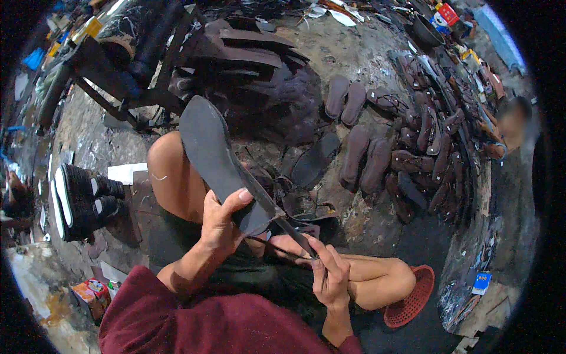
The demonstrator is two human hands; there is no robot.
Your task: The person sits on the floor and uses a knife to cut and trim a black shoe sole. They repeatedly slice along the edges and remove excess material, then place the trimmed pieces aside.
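My left hand [221, 218] is closed round the heel end of a dark grey sandal sole [207, 141], thumb on its flat face. The sole is tilted up above my bent knee, its toe end pointing away from me. From its heel edge a narrow dark strip [293, 235] runs down to the right. My right hand [331, 274] pinches the lower end of this strip between thumb and fingers. Whether it is a strap or a tool, I cannot tell. Beyond my hands, another dark sole [316, 159] lies on the floor beside some loose dark straps [312, 215].
Brown finished sandals [433, 147] lie heaped at the right, near paired brown soles [364, 159]. A pile of dark sheet pieces [253, 76] sits ahead. A metal machine frame [118, 76] stands far left, black slippers [82, 200] nearer. A red basket [413, 301] is beside my knee.
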